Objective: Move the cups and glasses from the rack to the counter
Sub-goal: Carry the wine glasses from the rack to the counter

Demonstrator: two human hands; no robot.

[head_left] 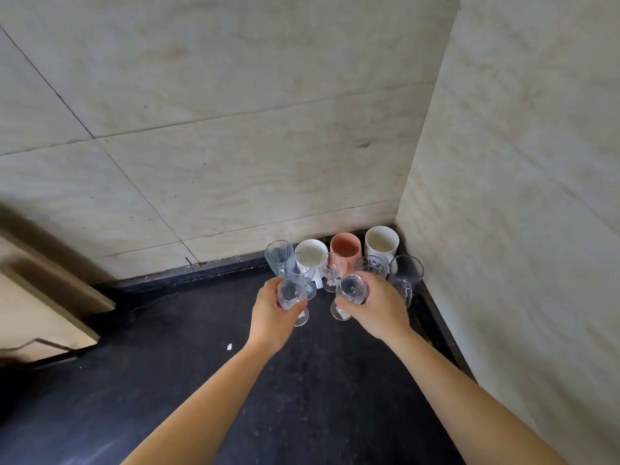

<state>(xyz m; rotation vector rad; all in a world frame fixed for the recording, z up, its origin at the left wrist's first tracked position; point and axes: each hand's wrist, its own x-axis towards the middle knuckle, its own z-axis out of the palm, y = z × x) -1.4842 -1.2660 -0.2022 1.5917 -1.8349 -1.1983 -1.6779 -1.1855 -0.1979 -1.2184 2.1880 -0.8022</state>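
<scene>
My left hand (270, 312) grips a clear stemmed glass (291, 295), its foot low over the black counter (208, 380). My right hand (379, 308) holds a second clear stemmed glass (350, 290) the same way. Both are upright, just in front of a cluster in the counter's back right corner. There stand a white cup (311, 255), a pink cup (345, 248) and another white cup (381, 241). Around them are several clear glasses, among them a ribbed one (280, 255), a small stemmed one (332, 268) and a tall one (406, 270).
Pale marble walls close the corner behind (235, 146) and on the right (520, 196). A beige ledge (50, 297) juts in at the left. A small white speck (229, 346) lies on the counter. The rack is out of view.
</scene>
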